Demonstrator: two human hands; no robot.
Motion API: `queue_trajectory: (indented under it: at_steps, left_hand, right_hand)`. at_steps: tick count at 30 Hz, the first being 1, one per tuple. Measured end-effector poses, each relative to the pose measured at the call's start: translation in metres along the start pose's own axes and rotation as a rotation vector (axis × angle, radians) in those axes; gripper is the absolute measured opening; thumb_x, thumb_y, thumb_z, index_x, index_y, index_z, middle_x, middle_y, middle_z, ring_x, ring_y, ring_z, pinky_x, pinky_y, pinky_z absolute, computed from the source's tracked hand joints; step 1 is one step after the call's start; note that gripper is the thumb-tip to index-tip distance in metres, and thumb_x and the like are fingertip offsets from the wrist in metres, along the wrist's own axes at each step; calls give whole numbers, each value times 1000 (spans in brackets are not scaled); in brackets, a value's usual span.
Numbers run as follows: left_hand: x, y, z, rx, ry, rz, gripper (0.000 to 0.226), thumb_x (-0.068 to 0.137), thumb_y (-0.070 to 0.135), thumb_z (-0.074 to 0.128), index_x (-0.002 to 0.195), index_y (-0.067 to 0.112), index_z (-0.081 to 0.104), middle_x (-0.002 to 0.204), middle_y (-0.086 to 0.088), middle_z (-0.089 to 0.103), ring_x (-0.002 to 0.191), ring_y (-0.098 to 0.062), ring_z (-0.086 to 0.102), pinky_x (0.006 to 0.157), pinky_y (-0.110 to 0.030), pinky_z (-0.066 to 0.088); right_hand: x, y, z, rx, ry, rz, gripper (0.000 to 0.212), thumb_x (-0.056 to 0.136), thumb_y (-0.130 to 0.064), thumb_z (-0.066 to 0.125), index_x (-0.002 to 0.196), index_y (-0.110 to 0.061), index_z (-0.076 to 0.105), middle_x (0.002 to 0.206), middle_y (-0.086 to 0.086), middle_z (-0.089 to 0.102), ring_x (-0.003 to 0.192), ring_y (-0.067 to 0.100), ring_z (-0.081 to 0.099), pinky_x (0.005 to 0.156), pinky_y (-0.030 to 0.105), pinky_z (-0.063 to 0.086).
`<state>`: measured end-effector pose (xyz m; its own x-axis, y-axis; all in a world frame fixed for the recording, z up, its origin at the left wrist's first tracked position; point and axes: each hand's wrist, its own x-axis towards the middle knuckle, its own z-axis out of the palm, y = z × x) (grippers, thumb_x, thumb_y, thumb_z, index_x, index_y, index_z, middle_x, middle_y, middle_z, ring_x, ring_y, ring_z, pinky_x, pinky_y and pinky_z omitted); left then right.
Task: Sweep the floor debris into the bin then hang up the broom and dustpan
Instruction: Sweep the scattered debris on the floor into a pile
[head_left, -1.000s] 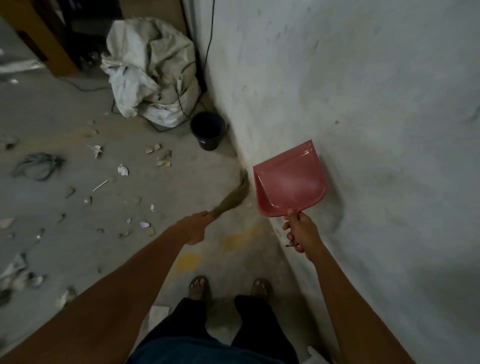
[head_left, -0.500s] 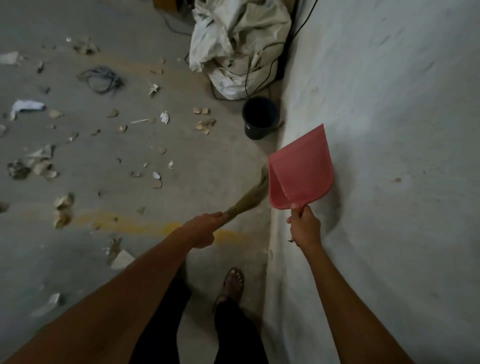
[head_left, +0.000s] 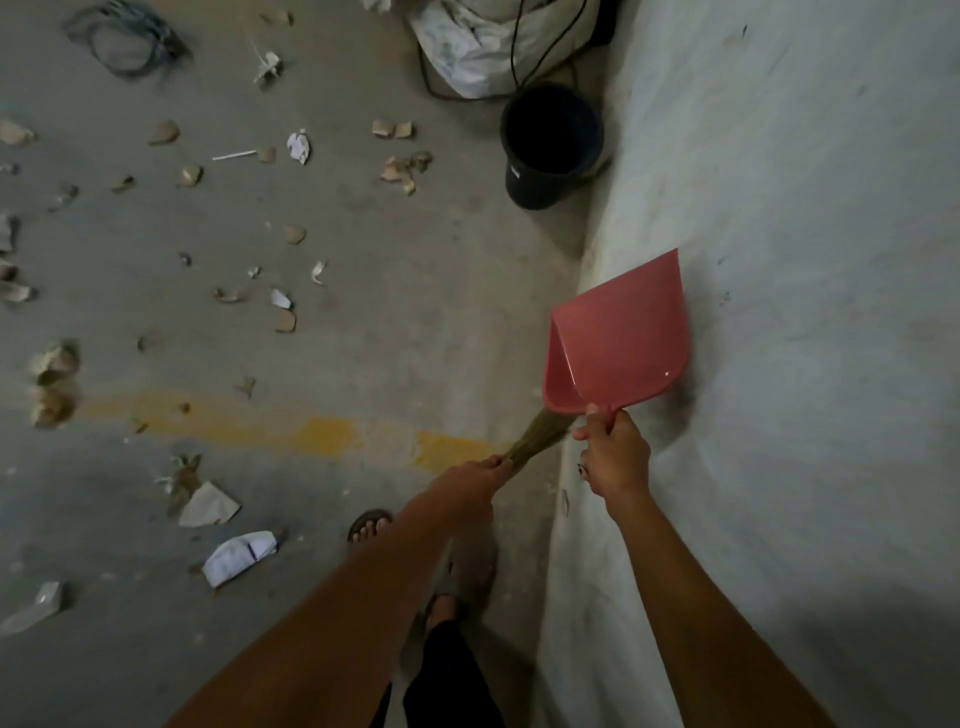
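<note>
The pink plastic dustpan (head_left: 621, 338) is hanging in the air just beside the pale wall (head_left: 805, 260), its flat glossy tray tipped up with the open lip pointing away and a raised rim running down its near side. The right hand (head_left: 615, 457) is clenching its short handle from below. Just beside the dustpan, the left hand (head_left: 475, 480) is closing around a bundle of straw-coloured broom (head_left: 535, 441) bristles, whose far end is disappearing behind the dustpan. Well beyond the dustpan, a black bin (head_left: 550, 145) is standing against the wall. Paper scraps and debris (head_left: 283, 306) are lying scattered across the grey floor (head_left: 415, 291), away from the dustpan.
</note>
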<state>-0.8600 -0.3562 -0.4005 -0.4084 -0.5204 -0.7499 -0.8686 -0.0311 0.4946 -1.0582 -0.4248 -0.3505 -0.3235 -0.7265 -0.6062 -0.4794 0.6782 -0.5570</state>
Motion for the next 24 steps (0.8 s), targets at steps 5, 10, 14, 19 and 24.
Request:
queue_trajectory:
  at_steps: [5, 10, 14, 19, 24]
  left_hand:
    - [46, -34, 35, -15, -26, -47, 75, 90, 9, 56, 160, 17, 30, 157, -14, 44, 125, -43, 56, 94, -50, 55]
    - [45, -91, 55, -285, 81, -354, 70, 94, 15, 54, 160, 22, 30, 137, -17, 60, 118, -39, 62, 97, -47, 55]
    - [22, -144, 46, -461, 191, -600, 61, 95, 16, 57, 154, 15, 39, 129, -17, 64, 111, -35, 66, 93, -44, 58]
    - [-19, -198, 16, -616, 361, -827, 48, 97, 11, 56, 143, 2, 46, 104, -12, 62, 86, -30, 67, 78, -41, 60]
    - [-40, -194, 2, -508, 589, -796, 70, 98, 7, 53, 161, 9, 22, 161, -15, 36, 118, -39, 59, 79, -39, 49]
  right_hand:
    - [27, 40, 27, 10, -23, 46, 32, 109, -44, 55, 105, -14, 64, 94, -2, 77, 58, 17, 65, 49, 28, 51]
    - [31, 63, 48, -10, -42, 105, 35, 109, -46, 52, 103, -13, 63, 94, -4, 76, 57, 18, 65, 46, 27, 49]
    - [29, 59, 60, -5, -54, 109, 37, 109, -48, 52, 103, -13, 64, 96, -4, 77, 62, 19, 64, 45, 28, 47]
    - [30, 39, 71, -51, -71, 79, 37, 109, -51, 50, 100, -18, 65, 97, -5, 77, 74, 24, 68, 57, 34, 51]
    - [33, 22, 77, -92, -55, 11, 40, 110, -50, 49, 103, -15, 67, 91, -5, 76, 77, 24, 70, 74, 48, 62]
